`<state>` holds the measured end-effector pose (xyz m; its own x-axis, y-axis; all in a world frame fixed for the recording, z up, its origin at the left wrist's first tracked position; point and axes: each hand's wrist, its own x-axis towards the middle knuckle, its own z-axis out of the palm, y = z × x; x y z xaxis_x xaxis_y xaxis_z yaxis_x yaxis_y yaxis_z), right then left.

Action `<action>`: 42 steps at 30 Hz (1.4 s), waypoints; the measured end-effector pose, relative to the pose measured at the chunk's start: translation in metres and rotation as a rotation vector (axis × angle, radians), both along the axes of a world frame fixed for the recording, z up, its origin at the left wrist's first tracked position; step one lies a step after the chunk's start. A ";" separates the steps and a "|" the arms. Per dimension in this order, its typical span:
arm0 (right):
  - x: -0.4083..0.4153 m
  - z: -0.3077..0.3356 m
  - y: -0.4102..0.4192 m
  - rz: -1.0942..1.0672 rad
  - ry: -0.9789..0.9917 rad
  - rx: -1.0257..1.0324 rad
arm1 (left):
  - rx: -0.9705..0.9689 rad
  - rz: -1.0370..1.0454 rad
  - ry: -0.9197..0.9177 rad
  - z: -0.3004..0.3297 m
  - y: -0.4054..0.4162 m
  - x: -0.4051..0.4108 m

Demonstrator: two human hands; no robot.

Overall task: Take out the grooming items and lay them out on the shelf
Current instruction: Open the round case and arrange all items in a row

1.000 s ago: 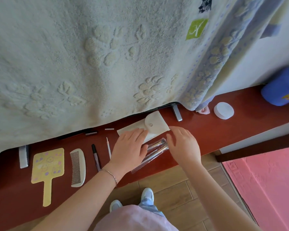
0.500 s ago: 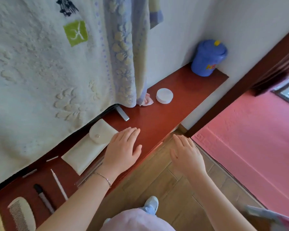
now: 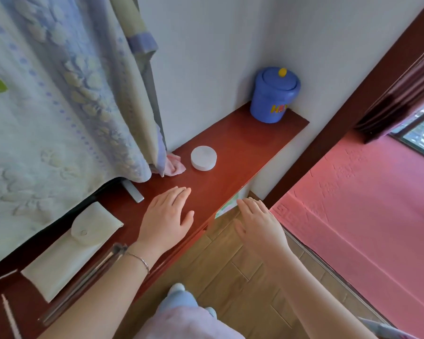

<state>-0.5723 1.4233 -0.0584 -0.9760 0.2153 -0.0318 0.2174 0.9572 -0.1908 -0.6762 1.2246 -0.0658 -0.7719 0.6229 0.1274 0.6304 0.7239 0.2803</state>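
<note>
A cream snap pouch [image 3: 71, 250] lies flat on the red-brown shelf [image 3: 245, 148]. Beside it, near the shelf's front edge, lies a clear sleeve of metal tools [image 3: 83, 277], partly under my left forearm. A thin white stick [image 3: 10, 316] lies at the lower left. My left hand [image 3: 167, 216] rests flat on the shelf with fingers straight, holding nothing. My right hand [image 3: 257, 221] hovers past the shelf's front edge, over the floor, fingers straight and empty.
A white round puck [image 3: 203, 158] and a pink crumpled cloth [image 3: 173, 165] lie further along the shelf. A blue lidded jar [image 3: 273, 95] stands at the shelf's far end. A towel [image 3: 59, 99] hangs over the shelf's back. A grey bracket [image 3: 134, 192] sits under it.
Both hands let go of the clear sleeve and moved right; my right hand left the shelf. My view swung right, so the comb, mirror and pen are out of sight.
</note>
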 end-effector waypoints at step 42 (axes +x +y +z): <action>-0.249 -0.010 0.076 0.861 -0.289 -0.184 | 0.592 1.035 -0.423 -0.040 0.132 -0.071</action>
